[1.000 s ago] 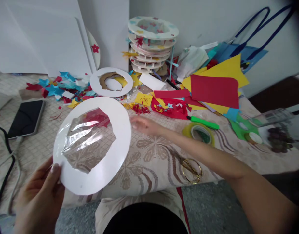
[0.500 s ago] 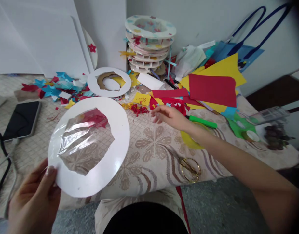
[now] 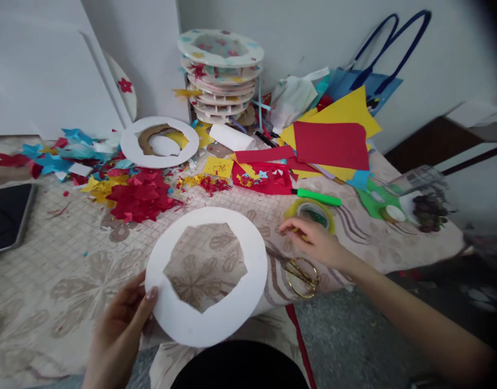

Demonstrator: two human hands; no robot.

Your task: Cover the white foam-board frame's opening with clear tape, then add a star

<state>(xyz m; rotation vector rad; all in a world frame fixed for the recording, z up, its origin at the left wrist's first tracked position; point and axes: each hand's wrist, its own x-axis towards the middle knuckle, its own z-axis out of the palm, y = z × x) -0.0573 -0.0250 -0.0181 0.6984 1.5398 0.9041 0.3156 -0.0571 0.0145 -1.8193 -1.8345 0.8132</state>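
My left hand (image 3: 122, 329) pinches the lower left edge of a white paper ring (image 3: 210, 319) whose cut-out middle is covered with clear film; it lies low over the patterned cloth (image 3: 49, 259). My right hand (image 3: 315, 240) reaches across to a roll of yellow tape (image 3: 311, 213), fingers curled at its near rim. Whether they hold it I cannot make out. Gold-handled scissors (image 3: 299, 275) lie just below that hand.
A heap of red paper cut-outs (image 3: 143, 197) lies behind the ring. Another white ring (image 3: 159, 141), a stack of decorated rings (image 3: 219, 73), coloured paper sheets (image 3: 331, 143), a green marker (image 3: 315, 196), a blue bag (image 3: 364, 81) and a phone (image 3: 7, 216) surround them.
The ring has come down and right, closer to me. My right hand swung from the middle of the cloth over to the yellow tape.
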